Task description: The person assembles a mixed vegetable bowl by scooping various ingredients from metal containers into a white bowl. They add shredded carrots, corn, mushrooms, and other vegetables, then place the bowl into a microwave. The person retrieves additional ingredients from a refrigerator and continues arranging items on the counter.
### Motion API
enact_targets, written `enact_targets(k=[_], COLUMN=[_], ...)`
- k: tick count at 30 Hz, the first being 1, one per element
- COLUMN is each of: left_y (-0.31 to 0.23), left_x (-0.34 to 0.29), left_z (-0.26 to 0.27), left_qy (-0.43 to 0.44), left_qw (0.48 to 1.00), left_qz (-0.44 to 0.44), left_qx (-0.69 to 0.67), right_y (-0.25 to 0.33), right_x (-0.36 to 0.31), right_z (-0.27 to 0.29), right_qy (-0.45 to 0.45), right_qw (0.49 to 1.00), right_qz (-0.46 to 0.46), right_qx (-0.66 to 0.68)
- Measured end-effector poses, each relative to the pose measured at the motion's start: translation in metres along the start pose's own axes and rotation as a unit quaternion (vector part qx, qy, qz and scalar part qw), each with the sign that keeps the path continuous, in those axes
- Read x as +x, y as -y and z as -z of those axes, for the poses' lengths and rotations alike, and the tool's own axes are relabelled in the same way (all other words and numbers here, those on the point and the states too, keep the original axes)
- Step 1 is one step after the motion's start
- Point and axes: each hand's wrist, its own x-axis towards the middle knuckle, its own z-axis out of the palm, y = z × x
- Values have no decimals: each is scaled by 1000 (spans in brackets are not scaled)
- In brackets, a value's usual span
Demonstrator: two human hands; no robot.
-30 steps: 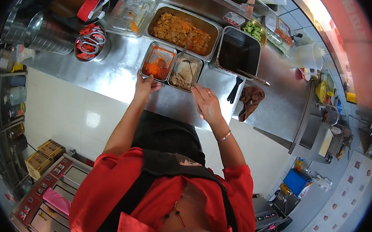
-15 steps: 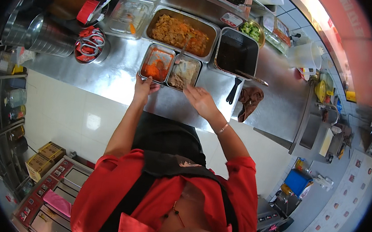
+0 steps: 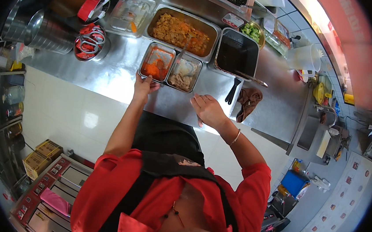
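Observation:
My left hand (image 3: 145,85) is closed on the near rim of a small metal pan (image 3: 146,61) holding orange-red food (image 3: 155,70), thumb on top and fingers beneath. Close against its right side stands a second small metal pan (image 3: 193,67) with pale, shredded-looking food (image 3: 181,80) in its near part. My right hand (image 3: 208,111) hovers near the counter's front edge, apart from that pan. Its fingers are loosely bent, the thumb stands away from them, and I see nothing held. Behind both stands a large pan (image 3: 214,52) of orange-brown stew (image 3: 175,31), a utensil handle (image 3: 183,50) reaching out of it.
Right of the pans are a deep pan of dark liquid (image 3: 235,54), black tongs (image 3: 232,91) and a brown cloth (image 3: 249,101). Scissors (image 3: 90,41) among red packets and a lidded clear container (image 3: 130,16) stand left. Green vegetables (image 3: 251,31) sit far right.
My right hand has drawn back from the right small pan, toward me and to the right. That pan's far part shows less pale material. My left hand keeps its hold.

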Motion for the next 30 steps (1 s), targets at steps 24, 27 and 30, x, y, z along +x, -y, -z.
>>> enact_targets(k=[24, 27, 30], left_y=[49, 52, 52], left_x=[-32, -21, -12], left_z=[-49, -53, -50], left_qy=[149, 134, 142], left_qw=[974, 978, 975], left_qz=[141, 133, 153], left_qx=[-93, -88, -79], right_y=[-23, -18, -15], right_x=[39, 31, 34], right_z=[9, 10, 17], right_qy=[27, 72, 31], right_qw=[998, 997, 999], right_qz=[17, 22, 25], right_qx=[-48, -20, -13])
